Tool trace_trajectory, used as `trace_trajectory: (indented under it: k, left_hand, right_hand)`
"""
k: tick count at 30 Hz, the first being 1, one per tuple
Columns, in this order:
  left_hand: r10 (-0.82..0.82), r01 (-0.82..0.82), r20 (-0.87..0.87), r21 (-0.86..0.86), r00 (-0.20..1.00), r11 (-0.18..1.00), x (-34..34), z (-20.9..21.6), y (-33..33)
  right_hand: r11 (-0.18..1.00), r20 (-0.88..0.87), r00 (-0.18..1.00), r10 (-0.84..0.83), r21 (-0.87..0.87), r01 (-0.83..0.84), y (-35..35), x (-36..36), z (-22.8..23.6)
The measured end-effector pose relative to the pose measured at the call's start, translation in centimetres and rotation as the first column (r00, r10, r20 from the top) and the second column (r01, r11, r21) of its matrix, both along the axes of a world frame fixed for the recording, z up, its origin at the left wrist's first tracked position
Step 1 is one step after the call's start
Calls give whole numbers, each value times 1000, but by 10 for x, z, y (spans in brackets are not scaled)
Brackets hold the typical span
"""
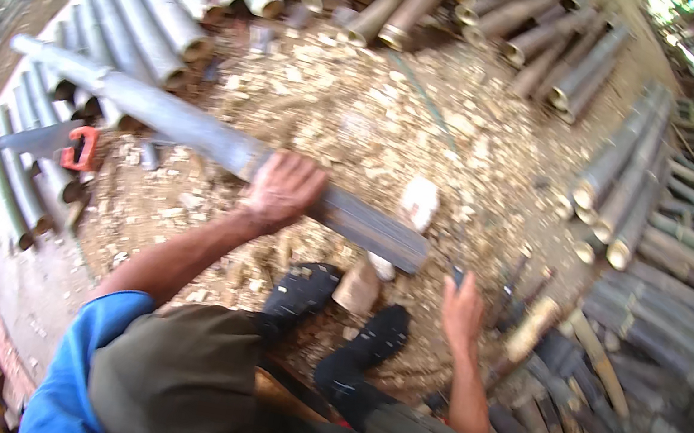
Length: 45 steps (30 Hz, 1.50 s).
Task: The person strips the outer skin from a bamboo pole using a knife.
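The left hand [286, 188] grips a bamboo pole [196, 130] running from upper left to middle; the right hand [463, 307], lower right of centre, is closed around a blurry dark tool [456, 276]. If the pole rolls, the tool might slip and hurt the feet [300, 289].

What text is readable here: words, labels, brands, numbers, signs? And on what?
None readable anywhere in the view.
Bamboo pole under the left hand: no lettering visible.
Saw with the orange handle: no legible marking; too small and blurred to rule one out.
Tool in the right hand: too blurred to tell.
Items at the lower left edge: too small and blurred to read.
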State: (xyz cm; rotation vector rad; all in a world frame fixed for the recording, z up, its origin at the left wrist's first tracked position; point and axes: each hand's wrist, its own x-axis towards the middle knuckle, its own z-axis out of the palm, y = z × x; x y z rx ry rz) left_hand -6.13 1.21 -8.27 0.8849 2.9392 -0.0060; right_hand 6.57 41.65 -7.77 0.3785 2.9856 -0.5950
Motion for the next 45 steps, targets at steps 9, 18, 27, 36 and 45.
trace_trajectory:
  k: [9,18,27,36,45]
  left_hand:
    - [-102,39,369,173,924,984,-58,68,-60]
    - [164,-136,95,-248,982,959,-126,60,-297]
    - [58,-58,-51,1,997,998,-111,67,-207]
    - [132,-130,152,-22,980,991,-39,129,-67]
    - [195,-142,577,-135,793,981,31,81,-31]
  right_hand:
    - [851,22,854,519,85,-519,-108,-59,55]
    - [814,-113,810,575,181,-552,-113,-61,2]
    - [855,-228,839,494,304,-420,-41,-58,5]
    - [917,-176,945,274,343,-202,101,-145,40]
    - [923,-348,918,192,381,-48,93,-189,19]
